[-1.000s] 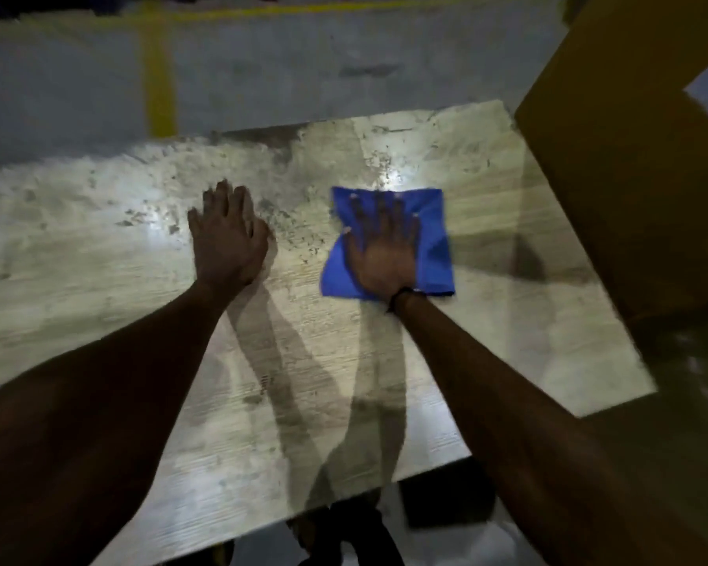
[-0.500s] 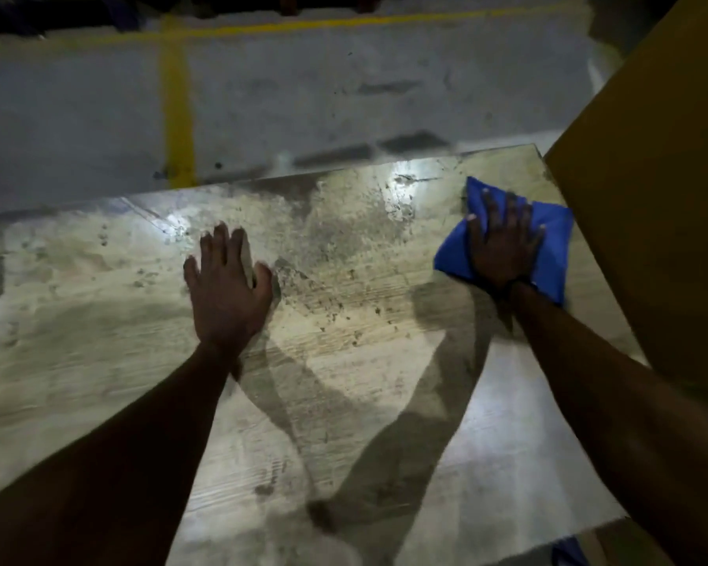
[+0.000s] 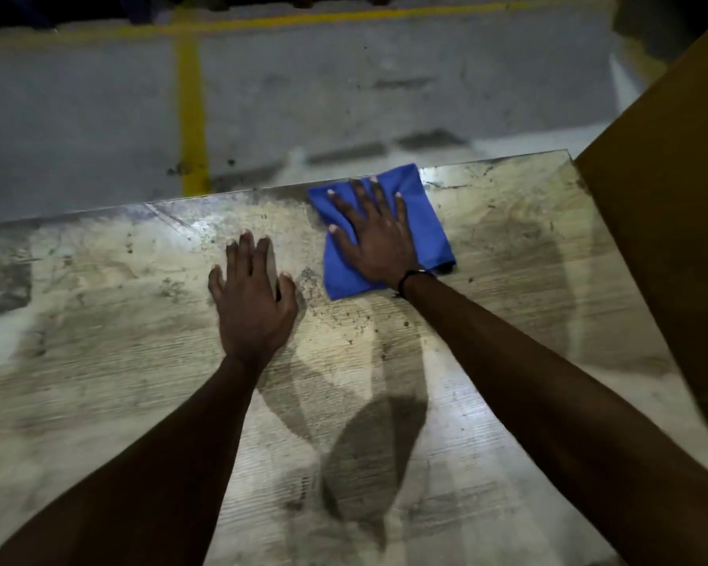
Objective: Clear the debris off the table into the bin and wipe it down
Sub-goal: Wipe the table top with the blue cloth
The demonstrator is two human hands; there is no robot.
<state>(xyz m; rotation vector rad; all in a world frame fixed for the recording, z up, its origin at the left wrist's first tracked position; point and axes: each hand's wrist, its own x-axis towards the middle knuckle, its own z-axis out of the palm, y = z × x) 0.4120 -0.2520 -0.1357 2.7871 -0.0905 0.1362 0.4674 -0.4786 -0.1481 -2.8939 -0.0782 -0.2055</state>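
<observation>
Right hand presses flat (fingers spread) on blue cloth.

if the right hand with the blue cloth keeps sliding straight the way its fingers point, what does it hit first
Nothing solid, it seems: the right hand lies flat on the blue cloth, whose far end reaches the table edge. Beyond is only floor.

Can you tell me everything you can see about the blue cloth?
The blue cloth is a soft-looking fabric rag, bright blue all over, folded into a rough rectangle. It lies flat on the table, turned a little askew, with its far corner right at the table's back edge. The person's right hand presses down on its middle with the fingers spread out straight, so part of it is hidden. The left hand rests on the table beside it, not touching it. Small dark specks dot the table near its closer edge.
</observation>
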